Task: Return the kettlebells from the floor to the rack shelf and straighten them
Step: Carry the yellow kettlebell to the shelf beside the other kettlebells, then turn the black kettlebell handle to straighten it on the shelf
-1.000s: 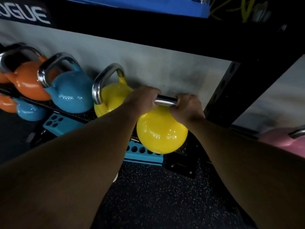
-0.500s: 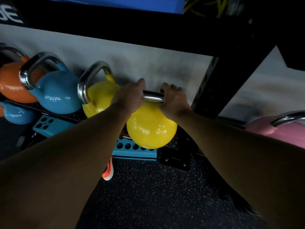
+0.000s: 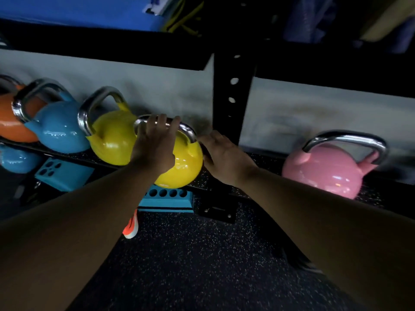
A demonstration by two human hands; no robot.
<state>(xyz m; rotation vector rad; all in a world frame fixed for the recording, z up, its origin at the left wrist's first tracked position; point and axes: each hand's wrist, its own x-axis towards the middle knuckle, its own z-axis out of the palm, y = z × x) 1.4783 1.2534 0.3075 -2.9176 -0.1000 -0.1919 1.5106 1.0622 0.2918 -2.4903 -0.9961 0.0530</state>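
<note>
On the speckled black rack shelf (image 3: 203, 176), beside the black perforated upright (image 3: 233, 97), sits the glossy yellow cast kettlebell with a chrome handle (image 3: 186, 162), touching a second yellow kettlebell (image 3: 112, 140) on its left. The left hand (image 3: 155, 142) curls its fingers over the handle; the right hand (image 3: 221, 157) lies spread and loose against the bell's side. Judged heavy, rigid and slick-painted, it is best held by the handle's top bar.

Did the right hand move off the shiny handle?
Yes. The right hand slid off the handle, down toward the black rack post.
</note>
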